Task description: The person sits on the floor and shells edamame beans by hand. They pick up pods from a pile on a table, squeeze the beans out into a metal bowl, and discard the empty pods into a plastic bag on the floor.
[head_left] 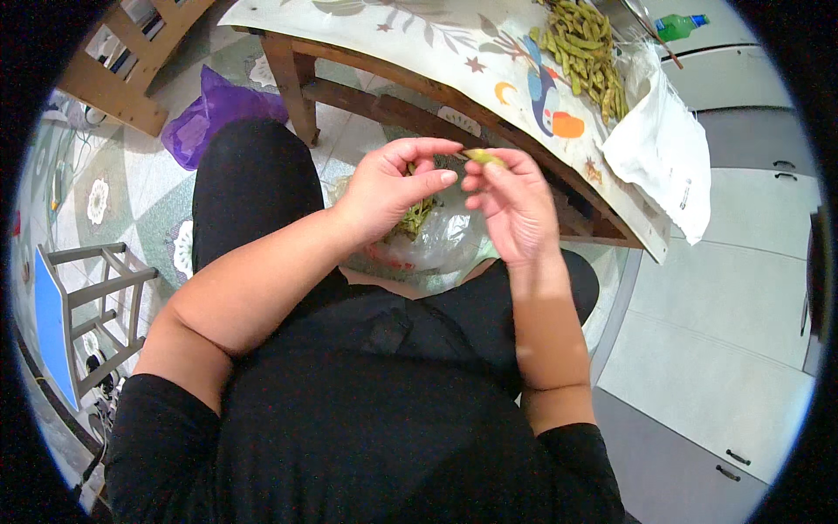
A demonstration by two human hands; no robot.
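Note:
A green soybean pod is pinched between the thumb and fingers of my right hand, near the table's front edge. My left hand is just to its left, thumb and index finger apart, the index fingertip close to the pod's pointed end. Below my hands, between my legs, lies a clear plastic bag with green bits in it, partly covered by the left hand. A heap of similar pods rests on the table's right part.
The table has a patterned white cover. Beside the pods, a white plastic bag hangs over its edge. A green bottle stands far right, near grey-white cabinets. A purple bag and a blue-topped stool are at left.

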